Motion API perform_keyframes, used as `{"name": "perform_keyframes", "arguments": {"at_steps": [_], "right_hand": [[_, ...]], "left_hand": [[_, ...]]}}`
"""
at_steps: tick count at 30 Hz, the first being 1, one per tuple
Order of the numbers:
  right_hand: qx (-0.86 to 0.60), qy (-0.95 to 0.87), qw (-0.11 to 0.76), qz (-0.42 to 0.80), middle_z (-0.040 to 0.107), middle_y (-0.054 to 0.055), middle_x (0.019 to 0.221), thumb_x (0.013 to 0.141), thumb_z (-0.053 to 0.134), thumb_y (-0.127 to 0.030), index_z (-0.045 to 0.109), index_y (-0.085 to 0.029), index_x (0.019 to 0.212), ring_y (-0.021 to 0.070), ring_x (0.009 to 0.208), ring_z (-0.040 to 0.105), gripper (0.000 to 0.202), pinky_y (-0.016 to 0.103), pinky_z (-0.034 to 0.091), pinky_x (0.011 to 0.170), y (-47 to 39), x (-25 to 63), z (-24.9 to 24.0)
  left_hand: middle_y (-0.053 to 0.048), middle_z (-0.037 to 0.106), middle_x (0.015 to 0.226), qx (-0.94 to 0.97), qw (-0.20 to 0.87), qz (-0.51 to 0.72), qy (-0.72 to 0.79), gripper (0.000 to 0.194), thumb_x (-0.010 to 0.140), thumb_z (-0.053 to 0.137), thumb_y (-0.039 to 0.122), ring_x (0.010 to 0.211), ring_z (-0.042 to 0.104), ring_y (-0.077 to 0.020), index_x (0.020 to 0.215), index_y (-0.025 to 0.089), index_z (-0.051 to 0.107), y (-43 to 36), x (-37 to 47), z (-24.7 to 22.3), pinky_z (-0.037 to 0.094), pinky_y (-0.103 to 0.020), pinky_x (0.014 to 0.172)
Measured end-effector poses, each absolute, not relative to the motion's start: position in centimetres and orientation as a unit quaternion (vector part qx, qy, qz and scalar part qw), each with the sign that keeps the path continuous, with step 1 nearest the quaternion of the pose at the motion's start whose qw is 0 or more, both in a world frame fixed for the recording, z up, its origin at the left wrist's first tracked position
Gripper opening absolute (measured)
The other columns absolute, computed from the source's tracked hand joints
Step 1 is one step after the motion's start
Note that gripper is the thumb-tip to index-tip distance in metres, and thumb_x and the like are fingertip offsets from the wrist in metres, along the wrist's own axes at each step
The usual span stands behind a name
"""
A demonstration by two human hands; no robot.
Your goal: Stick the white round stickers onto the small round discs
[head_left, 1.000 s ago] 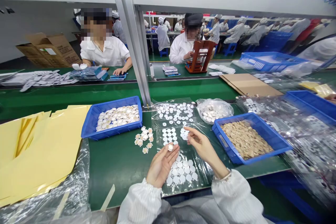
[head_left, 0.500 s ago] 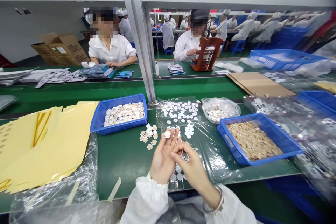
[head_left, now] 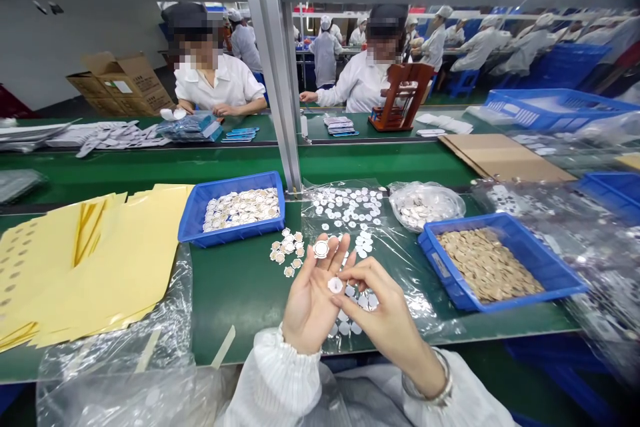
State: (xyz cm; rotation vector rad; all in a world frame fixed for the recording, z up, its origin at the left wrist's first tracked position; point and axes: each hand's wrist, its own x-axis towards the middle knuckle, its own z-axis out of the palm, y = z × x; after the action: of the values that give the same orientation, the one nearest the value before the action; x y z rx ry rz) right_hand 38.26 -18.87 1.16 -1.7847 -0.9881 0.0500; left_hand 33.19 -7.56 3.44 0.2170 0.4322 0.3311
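Observation:
My left hand [head_left: 313, 297] is palm up, its fingers slightly curled. A round white piece with a ring-shaped outline [head_left: 321, 249] rests at its fingers, held by the thumb. Over that palm, my right hand [head_left: 383, 303] pinches a small white disc [head_left: 335, 285] between thumb and forefinger. Beyond and below my hands, white round discs [head_left: 346, 205] are spread on a clear plastic sheet [head_left: 405, 267]. Left of my left hand lies a loose cluster of round pieces [head_left: 287, 250], some white and some tan-centred, on the green table [head_left: 235, 293].
A blue tray [head_left: 233, 237] holds white-rimmed pieces; another blue tray [head_left: 453, 283] holds tan discs. Between them sits a clear bag [head_left: 425, 207] of pieces. Yellow sheets [head_left: 115, 267] lie left. A metal post [head_left: 277, 67] rises ahead. Co-workers [head_left: 220, 83] sit across.
The view has shifted slightly. A white disc now shows between my right fingertips, and my right hand has moved slightly right. Across the table, one co-worker's arm now reaches out to the left.

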Motion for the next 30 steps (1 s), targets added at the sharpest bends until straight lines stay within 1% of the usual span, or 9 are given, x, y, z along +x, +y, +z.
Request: {"name": "perform_keyframes", "arguments": {"at_steps": [3,7,11,14,18,21,25,27,30], "right_hand": [[-0.760,-0.415,0.501,-0.001,0.059,0.001,0.080,0.084,0.064,-0.026,0.062,-0.024,0.092,0.0172,0.073,0.055,0.009,0.031,0.046,0.066,-18.8,37.9,1.9],[-0.767,-0.419,0.484,-0.036,0.059,0.001,0.077,0.084,0.062,-0.024,0.061,-0.023,0.088,0.0165,0.069,0.056,0.004,0.032,0.045,0.064,-18.7,37.5,2.7],[-0.762,-0.431,0.479,-0.062,0.059,0.000,0.077,0.083,0.063,-0.022,0.060,-0.022,0.088,0.0163,0.070,0.056,0.005,0.032,0.044,0.064,-18.6,37.5,3.0],[-0.762,-0.438,0.470,-0.080,0.059,0.001,0.077,0.083,0.063,-0.021,0.060,-0.022,0.089,0.0167,0.072,0.056,0.007,0.032,0.043,0.064,-18.7,37.8,3.3],[-0.753,-0.453,0.466,-0.103,0.060,0.001,0.076,0.083,0.064,-0.021,0.060,-0.023,0.091,0.0170,0.071,0.057,0.009,0.033,0.042,0.064,-19.2,38.4,4.1],[-0.742,-0.467,0.466,-0.121,0.062,0.001,0.077,0.084,0.065,-0.021,0.060,-0.023,0.093,0.0171,0.072,0.058,0.011,0.034,0.042,0.065,-19.4,38.8,4.9],[-0.738,-0.470,0.469,-0.120,0.062,0.001,0.075,0.086,0.063,-0.023,0.062,-0.023,0.094,0.0173,0.071,0.057,0.008,0.034,0.043,0.065,-19.4,39.2,5.5],[-0.737,-0.470,0.472,-0.117,0.061,0.001,0.073,0.086,0.063,-0.023,0.062,-0.023,0.092,0.0168,0.070,0.057,0.006,0.034,0.043,0.065,-19.3,39.3,5.6],[-0.734,-0.472,0.476,-0.111,0.060,0.000,0.072,0.085,0.064,-0.023,0.064,-0.023,0.092,0.0167,0.069,0.056,0.007,0.034,0.042,0.065,-19.3,39.3,5.6]], "left_hand": [[-0.001,0.074,0.092,0.097,0.958,0.173,0.209,0.031,0.097,0.039,0.030,0.125,0.053,-0.0198,0.092,0.024,0.069,-7.7,33.0,3.7,0.034,-0.044,0.112],[0.000,0.075,0.086,0.070,0.963,0.177,0.191,0.035,0.098,0.035,0.032,0.121,0.057,-0.0197,0.092,0.024,0.069,-7.8,32.7,4.0,0.034,-0.045,0.112],[0.000,0.075,0.083,0.058,0.964,0.174,0.192,0.037,0.099,0.034,0.032,0.116,0.060,-0.0187,0.091,0.023,0.069,-7.8,32.8,4.3,0.034,-0.043,0.112],[0.000,0.076,0.084,0.063,0.964,0.166,0.197,0.036,0.098,0.035,0.031,0.112,0.063,-0.0182,0.091,0.022,0.069,-7.7,32.9,4.2,0.038,-0.040,0.110],[-0.001,0.076,0.087,0.106,0.962,0.146,0.205,0.030,0.097,0.040,0.027,0.105,0.066,-0.0177,0.092,0.021,0.069,-7.7,32.6,3.3,0.046,-0.034,0.100],[-0.004,0.076,0.088,0.177,0.954,0.123,0.207,0.021,0.093,0.049,0.024,0.096,0.069,-0.0183,0.095,0.018,0.069,-7.9,32.1,2.6,0.050,-0.032,0.094],[-0.006,0.075,0.089,0.242,0.948,0.102,0.181,0.016,0.085,0.062,0.023,0.093,0.070,-0.0212,0.097,0.016,0.070,-8.0,31.4,2.3,0.048,-0.034,0.097],[-0.006,0.075,0.090,0.253,0.947,0.099,0.173,0.017,0.082,0.065,0.024,0.094,0.070,-0.0219,0.097,0.016,0.070,-8.0,31.3,2.5,0.047,-0.035,0.098],[-0.006,0.076,0.091,0.264,0.946,0.095,0.163,0.018,0.080,0.068,0.024,0.093,0.071,-0.0220,0.096,0.016,0.071,-7.9,31.2,2.7,0.049,-0.033,0.095]]}}
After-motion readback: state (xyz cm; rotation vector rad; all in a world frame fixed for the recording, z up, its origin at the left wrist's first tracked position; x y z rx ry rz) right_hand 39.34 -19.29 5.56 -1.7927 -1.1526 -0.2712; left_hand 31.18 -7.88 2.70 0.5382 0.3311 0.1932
